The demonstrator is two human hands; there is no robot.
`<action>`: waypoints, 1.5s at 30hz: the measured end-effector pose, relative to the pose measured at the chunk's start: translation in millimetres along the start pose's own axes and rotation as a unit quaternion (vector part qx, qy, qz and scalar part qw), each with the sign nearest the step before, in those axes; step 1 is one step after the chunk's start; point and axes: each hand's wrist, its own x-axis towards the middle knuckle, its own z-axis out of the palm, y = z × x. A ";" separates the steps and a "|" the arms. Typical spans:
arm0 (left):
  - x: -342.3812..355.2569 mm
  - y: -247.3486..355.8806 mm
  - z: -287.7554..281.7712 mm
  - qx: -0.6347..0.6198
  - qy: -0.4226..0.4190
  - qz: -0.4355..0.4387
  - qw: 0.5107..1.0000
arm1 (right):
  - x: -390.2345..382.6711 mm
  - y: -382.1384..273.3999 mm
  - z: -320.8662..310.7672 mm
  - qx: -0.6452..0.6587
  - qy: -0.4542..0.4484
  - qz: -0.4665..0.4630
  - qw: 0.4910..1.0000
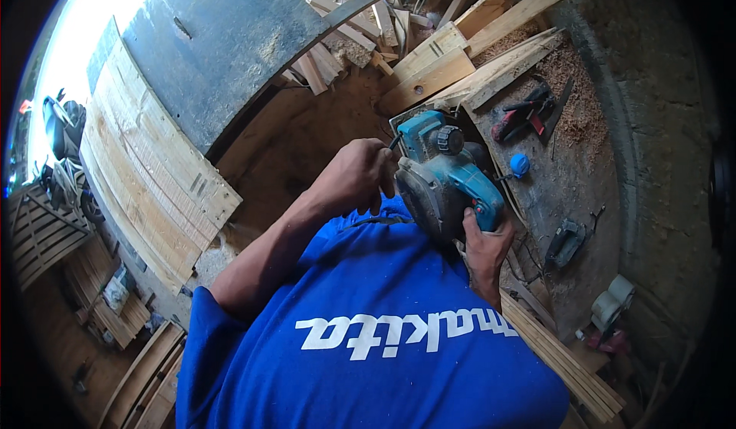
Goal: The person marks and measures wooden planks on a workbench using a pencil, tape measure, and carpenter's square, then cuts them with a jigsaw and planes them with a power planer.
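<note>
A teal and black electric hand planer (437, 170) is held up against my chest, its black knob facing upward. My right hand (487, 246) is wrapped around its rear handle, with the thumb along the teal grip. At the planer's left side, my left hand (369, 170) has its fingers curled and pinched together near the edge of the housing. A thin dark bit shows by those fingertips; whether it belongs to the planer or sits in the hand cannot be made out.
To the right, a bench (563, 187) bears a red and black tool (525, 113), a blue round object (520, 165), a dark tool (566, 243) and wood shavings (586, 115). Planks (149, 176) lie along a dark board (218, 46) at left. Offcuts (345, 26) pile up behind.
</note>
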 end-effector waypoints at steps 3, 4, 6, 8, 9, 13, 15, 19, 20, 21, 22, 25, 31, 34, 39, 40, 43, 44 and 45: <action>-6.8 5.0 2.0 -0.058 0.018 -0.015 0.998 | 6.4 3.9 2.0 0.057 0.011 -0.010 0.998; -9.5 5.4 3.7 -0.064 0.034 -0.016 0.997 | 8.4 13.0 0.9 0.058 0.011 -0.010 0.998; -16.6 3.6 2.9 -0.066 0.065 0.018 0.995 | 12.6 19.7 -0.2 0.096 0.006 0.048 0.994; -20.8 1.6 1.4 -0.047 0.075 0.029 0.996 | 15.1 20.4 -12.5 0.119 -0.031 0.141 0.982; -17.4 -4.4 4.5 -0.046 0.078 0.057 0.994 | 21.3 32.4 -17.1 0.189 -0.052 0.134 0.971; -6.6 2.0 16.7 -0.012 0.057 0.112 0.992 | 34.2 67.8 -20.4 0.339 -0.060 0.072 0.936; -5.6 13.5 18.9 -0.018 0.050 0.123 0.991 | 38.7 78.3 -18.8 0.381 -0.077 0.075 0.918; 1.3 26.2 22.9 -0.014 0.047 0.148 0.988 | 36.5 72.3 -18.5 0.423 -0.125 0.084 0.894; 0.9 30.1 22.1 -0.012 0.037 0.149 0.988 | 35.0 69.3 -17.0 0.431 -0.120 0.085 0.890; 1.1 32.2 20.9 -0.013 0.037 0.151 0.988 | 34.1 67.9 -16.7 0.439 -0.114 0.086 0.887; 1.5 33.9 19.9 -0.002 0.033 0.138 0.990 | 33.3 69.9 -17.7 0.439 -0.114 0.085 0.887; 3.7 30.9 20.9 0.013 0.038 0.142 0.989 | 32.5 81.8 -20.5 0.405 -0.103 0.070 0.906; 5.3 32.6 18.0 -0.001 0.040 0.157 0.987 | 31.5 82.9 -21.0 0.374 -0.089 0.064 0.921; 9.4 36.4 14.5 -0.028 0.042 0.152 0.987 | 30.3 71.0 -16.5 0.387 -0.095 0.028 0.917; 20.7 19.4 28.4 -0.057 0.073 0.172 0.981 | 27.9 64.1 -8.6 0.365 -0.032 0.031 0.930; 21.1 16.3 35.4 -0.092 0.102 0.170 0.976 | 26.3 60.5 -6.5 0.366 -0.032 0.031 0.930; 28.5 3.3 54.6 -0.148 0.161 0.174 0.960 | 24.7 50.2 -3.3 0.359 -0.027 0.050 0.932; 27.1 7.1 56.0 -0.166 0.186 0.178 0.952 | 24.2 50.3 -2.8 0.352 -0.023 0.042 0.935; 22.5 13.1 54.1 -0.205 0.156 0.125 0.958 | 24.0 50.5 -2.7 0.345 -0.020 0.034 0.938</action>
